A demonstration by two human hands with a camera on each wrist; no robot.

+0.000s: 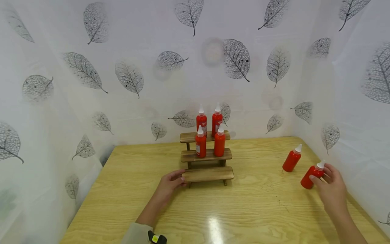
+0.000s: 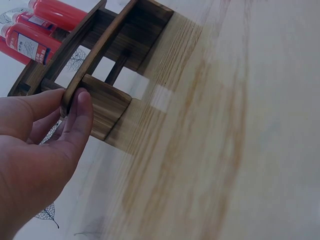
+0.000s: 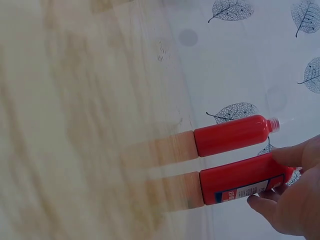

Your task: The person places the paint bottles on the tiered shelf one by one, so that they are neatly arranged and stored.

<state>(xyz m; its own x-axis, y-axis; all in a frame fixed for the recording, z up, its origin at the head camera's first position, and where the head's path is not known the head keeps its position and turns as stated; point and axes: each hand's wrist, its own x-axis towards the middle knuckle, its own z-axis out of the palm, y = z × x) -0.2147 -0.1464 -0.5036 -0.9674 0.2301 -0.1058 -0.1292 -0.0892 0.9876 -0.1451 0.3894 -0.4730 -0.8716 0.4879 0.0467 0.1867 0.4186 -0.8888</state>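
Wristband (image 1: 156,238): on your left wrist, nearest you; that forearm angles forward and right to the rack.
Right hand (image 1: 332,186): by the right edge of the table (image 1: 140,159), forearm running forward and slightly left. Thumb and fingers narrow around a bottle's upper part; probably a high grip to leave the base unobstructed.
Left hand (image 1: 168,184): thumb and fingers pinch the bottom plank's left end. Reads as bracing, so the rack can't slide on you.
Held bottle (image 1: 307,179): red squeeze bottle, white nozzle, near the right edge; base looks to be on the surface, per your right wrist view.
Bottom plank (image 1: 208,174): lowest and nearest of three steps.
Free bottle (image 1: 291,161): same type, upright just beyond the held one, toward the far right corner; you're not touching it.
Middle plank (image 1: 189,156): carries two matching front bottles (image 1: 219,145), slightly apart, nearer its right end.
Top plank (image 1: 189,137): two rear bottles (image 1: 217,119), same spacing; stepped heights likely keep their nozzles visible to you.
Leaf-print curtain (image 1: 182,91): behind the far edge.
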